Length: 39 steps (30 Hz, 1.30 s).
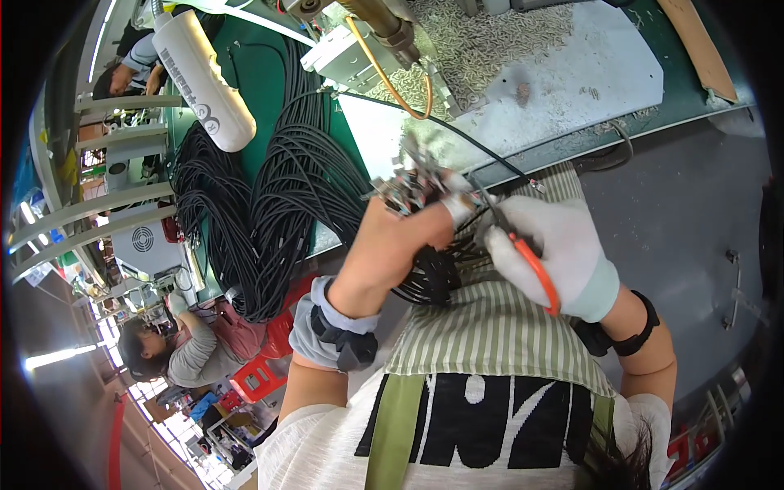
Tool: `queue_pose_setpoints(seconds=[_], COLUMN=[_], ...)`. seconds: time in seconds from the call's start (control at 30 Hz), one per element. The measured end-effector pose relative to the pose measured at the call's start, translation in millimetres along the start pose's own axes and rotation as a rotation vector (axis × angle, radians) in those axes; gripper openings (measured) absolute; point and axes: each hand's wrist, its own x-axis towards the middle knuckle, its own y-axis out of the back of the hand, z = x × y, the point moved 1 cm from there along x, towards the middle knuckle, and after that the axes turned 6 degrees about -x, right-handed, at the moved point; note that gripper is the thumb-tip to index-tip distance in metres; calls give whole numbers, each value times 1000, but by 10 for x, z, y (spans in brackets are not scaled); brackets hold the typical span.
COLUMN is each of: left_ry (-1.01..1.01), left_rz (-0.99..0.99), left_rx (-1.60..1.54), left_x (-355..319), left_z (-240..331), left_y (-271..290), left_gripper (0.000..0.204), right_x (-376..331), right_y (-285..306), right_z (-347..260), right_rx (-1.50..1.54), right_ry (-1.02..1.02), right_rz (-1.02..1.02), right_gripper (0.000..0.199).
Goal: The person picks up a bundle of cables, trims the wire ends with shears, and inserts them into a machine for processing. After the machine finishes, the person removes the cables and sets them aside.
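My left hand [396,245], mostly bare with white wrapping at a fingertip, is closed round a bundle of black cables. Their metal-tipped ends [408,188] stick up past the fingers and are smeared by motion. More of the black cables [433,278] hang below that hand against my striped apron. In a white glove, my right hand [563,249] grips pliers [535,273] with orange-red handles. The jaws point toward the cable ends beside my left fingers; whether they touch is unclear. A single cable end with a metal tip [535,186] lies just above the gloved hand.
Looped black cables [302,180] cover the green table at left, beneath a white tubular lamp [204,82]. A bench machine [392,37] stands ahead. Small metal pieces [490,49] lie heaped on a white board [604,73]. Two other people work at left, near a red stool [255,380].
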Motion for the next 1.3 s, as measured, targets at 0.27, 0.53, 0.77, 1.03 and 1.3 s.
queue_pose_setpoints(seconds=[0.27,0.53,0.77,1.03,1.3], left_ry=[-101,-204,-332,-378,-345], left_rz=[65,114,219,145,218], left_rx=[-368,35,452,537,510], left_x=[579,844,797,830,784], left_z=[239,333,464,489,431], left_y=[355,333,233,257,238], left_gripper=[10,11,12,12,13], right_x=[800,1289,1354,1330,1315], right_y=[287,332,271,301,257], right_z=[360,368,559,432,554], right_rx=[-6,255,-104,263,150], right_ry=[-117,-267,315,-96,75], right_rz=[95,-130,17,-129,-100], right_gripper=[21,27,29,30,31])
